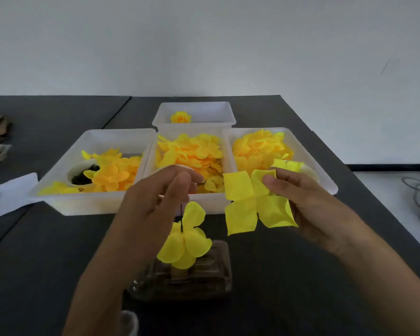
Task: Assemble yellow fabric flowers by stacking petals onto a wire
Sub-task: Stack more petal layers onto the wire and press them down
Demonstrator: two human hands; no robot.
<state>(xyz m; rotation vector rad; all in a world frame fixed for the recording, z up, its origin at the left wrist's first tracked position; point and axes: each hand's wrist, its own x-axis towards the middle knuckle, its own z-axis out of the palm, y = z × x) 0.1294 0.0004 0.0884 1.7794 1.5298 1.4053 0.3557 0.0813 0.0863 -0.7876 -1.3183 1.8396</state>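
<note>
Wire, thin and dark (181,215), frame centre, threaded through yellow fabric petals (184,243); my left hand (155,202) pinches its top. My right hand (301,200) pinches a four-lobed yellow fabric petal piece (250,204), centre right.

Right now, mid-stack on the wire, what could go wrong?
1. The right hand pinches the four-lobed petal piece by one lobe; its centre may miss the wire.
2. The wire is thin and dark against the table, so it is easy to misjudge.
3. The left hand hovers close above the stacked petals and might knock them.
</note>
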